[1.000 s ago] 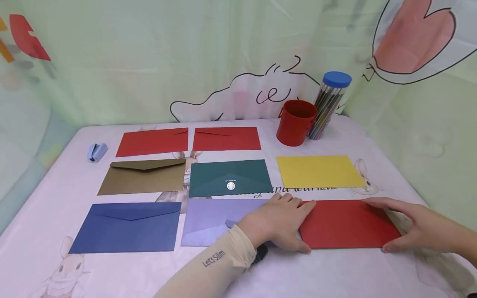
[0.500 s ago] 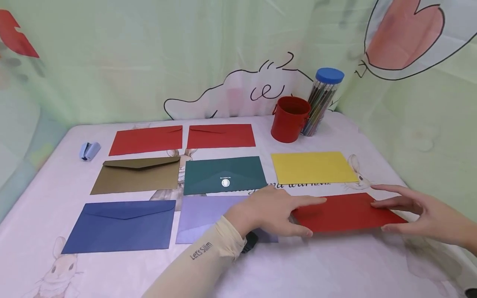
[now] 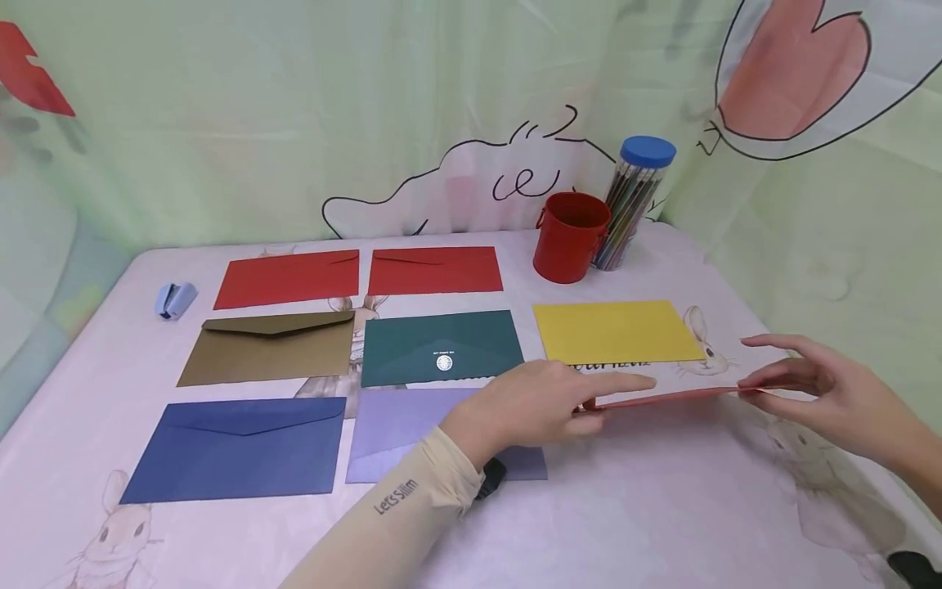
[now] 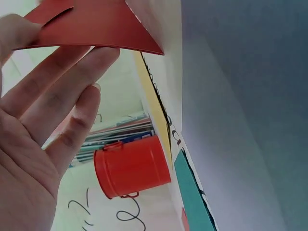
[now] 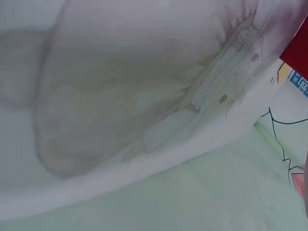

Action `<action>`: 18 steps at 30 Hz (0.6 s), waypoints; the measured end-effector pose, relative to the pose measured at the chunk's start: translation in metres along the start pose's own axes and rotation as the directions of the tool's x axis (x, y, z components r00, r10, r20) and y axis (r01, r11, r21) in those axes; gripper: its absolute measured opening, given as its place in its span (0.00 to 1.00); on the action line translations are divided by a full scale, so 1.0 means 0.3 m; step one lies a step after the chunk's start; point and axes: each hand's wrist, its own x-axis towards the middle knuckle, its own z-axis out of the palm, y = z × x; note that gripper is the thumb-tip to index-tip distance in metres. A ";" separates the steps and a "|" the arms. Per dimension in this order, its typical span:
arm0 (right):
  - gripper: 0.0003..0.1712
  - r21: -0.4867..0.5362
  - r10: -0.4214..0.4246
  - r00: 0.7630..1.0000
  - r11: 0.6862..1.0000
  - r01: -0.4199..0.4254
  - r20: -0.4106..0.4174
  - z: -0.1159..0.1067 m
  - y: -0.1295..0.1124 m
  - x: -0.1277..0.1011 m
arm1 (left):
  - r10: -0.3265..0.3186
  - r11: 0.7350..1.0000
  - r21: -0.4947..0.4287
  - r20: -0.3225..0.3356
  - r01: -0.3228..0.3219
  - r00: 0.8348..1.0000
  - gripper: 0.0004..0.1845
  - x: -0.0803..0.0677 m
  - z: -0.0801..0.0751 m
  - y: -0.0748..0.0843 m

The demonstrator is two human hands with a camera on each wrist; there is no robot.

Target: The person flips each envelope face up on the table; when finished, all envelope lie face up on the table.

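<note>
A red envelope (image 3: 673, 397) hangs a little above the table at the front right, level and seen almost edge-on. My left hand (image 3: 616, 399) pinches its left end, index finger stretched over the top. My right hand (image 3: 745, 375) pinches its right end between fingers and thumb. In the left wrist view the red envelope (image 4: 96, 24) lies across my fingers (image 4: 62, 86). The right wrist view shows mostly tablecloth and a sliver of red at the edge.
Several envelopes lie in rows: two red (image 3: 287, 278), olive (image 3: 268, 350), green (image 3: 440, 348), yellow (image 3: 614, 331), blue (image 3: 235, 448), lilac (image 3: 397, 425). A red bucket (image 3: 570, 248) and a pencil tube (image 3: 633, 200) stand at the back. A small blue stapler (image 3: 174, 298) lies far left.
The red envelope lay flat on the table under both hands. Its near edge rose, and now both hands hold it off the surface, level and slightly farther back.
</note>
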 end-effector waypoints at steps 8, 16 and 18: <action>0.41 -0.001 0.111 0.992 0.994 -0.111 -0.059 0.023 -0.004 0.019 | -0.014 0.997 -0.078 -0.012 0.013 1.000 0.36 0.000 0.004 -0.003; 0.38 0.117 0.084 0.996 0.990 -0.082 -0.010 0.038 0.027 0.018 | -0.094 0.957 -0.270 0.043 0.102 0.995 0.37 0.007 0.011 -0.009; 0.36 0.130 0.087 0.996 0.988 -0.087 0.010 0.042 0.033 0.018 | -0.130 0.934 -0.327 0.055 0.141 0.990 0.38 0.008 0.016 -0.010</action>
